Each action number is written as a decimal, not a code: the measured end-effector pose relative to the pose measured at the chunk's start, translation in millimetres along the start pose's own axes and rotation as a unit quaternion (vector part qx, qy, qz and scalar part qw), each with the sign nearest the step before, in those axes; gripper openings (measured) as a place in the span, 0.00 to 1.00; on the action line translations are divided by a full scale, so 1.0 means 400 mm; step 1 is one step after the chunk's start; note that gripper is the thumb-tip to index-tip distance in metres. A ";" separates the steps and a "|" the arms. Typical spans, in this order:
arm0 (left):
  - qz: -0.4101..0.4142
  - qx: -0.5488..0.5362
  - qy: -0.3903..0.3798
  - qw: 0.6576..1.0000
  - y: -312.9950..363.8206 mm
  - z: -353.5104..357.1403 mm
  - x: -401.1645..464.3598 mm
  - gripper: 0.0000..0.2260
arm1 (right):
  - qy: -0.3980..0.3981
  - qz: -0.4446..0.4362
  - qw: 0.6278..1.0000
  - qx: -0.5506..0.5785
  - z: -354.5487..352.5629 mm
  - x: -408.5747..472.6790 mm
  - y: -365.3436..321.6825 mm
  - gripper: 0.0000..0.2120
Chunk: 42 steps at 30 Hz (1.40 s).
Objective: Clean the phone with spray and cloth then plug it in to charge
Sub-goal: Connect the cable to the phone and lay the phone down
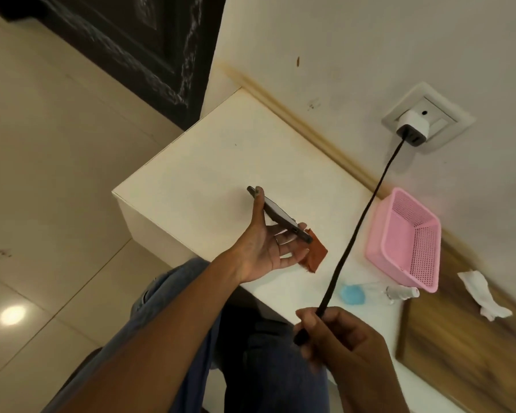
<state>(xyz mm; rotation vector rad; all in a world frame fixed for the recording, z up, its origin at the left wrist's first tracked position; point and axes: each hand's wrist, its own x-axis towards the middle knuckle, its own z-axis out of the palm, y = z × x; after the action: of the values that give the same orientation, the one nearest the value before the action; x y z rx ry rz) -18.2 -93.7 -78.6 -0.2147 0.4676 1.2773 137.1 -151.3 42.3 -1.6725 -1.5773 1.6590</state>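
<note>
Left hand (262,248) clasping phone (279,214) above table (191,162) edge; right hand (337,338) gripping cable (361,222).

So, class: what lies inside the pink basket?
Through the pink basket's open top, only its own mesh walls and floor show; nothing visible inside. The near wall hides the lowest corner, so something small there cannot be ruled out.

pink basket (405,242), crumpled tissue (480,293)

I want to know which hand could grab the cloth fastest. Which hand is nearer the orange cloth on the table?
Left. The left hand holds the phone right over the orange cloth, its fingertips beside it. The right hand grips the cable lower down, nearer the person.
</note>
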 end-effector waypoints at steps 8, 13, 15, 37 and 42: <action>-0.004 -0.017 -0.002 1.000 0.003 0.007 -0.001 0.41 | 0.160 -0.195 0.968 -0.008 0.020 0.057 -0.024 0.09; -0.002 0.033 0.000 0.999 0.003 0.011 -0.006 0.45 | 0.232 -0.302 0.922 -0.075 0.059 0.118 -0.033 0.09; -0.001 0.040 -0.003 0.999 0.001 0.011 -0.004 0.42 | 0.251 -0.321 0.908 -0.095 0.070 0.144 -0.028 0.09; 0.004 0.029 0.005 1.000 0.007 0.000 0.006 0.42 | 0.225 -0.375 0.885 -0.161 0.083 0.197 0.005 0.10; 0.009 0.027 0.009 1.000 0.006 -0.003 0.012 0.41 | 0.229 -0.394 0.870 -0.188 0.090 0.204 0.001 0.12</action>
<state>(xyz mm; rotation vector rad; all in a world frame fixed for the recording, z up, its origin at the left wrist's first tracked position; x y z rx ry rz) -19.8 -89.2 -81.7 -0.1776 0.5203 1.2806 84.9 -101.4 -9.5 -1.1550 -1.9985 0.5279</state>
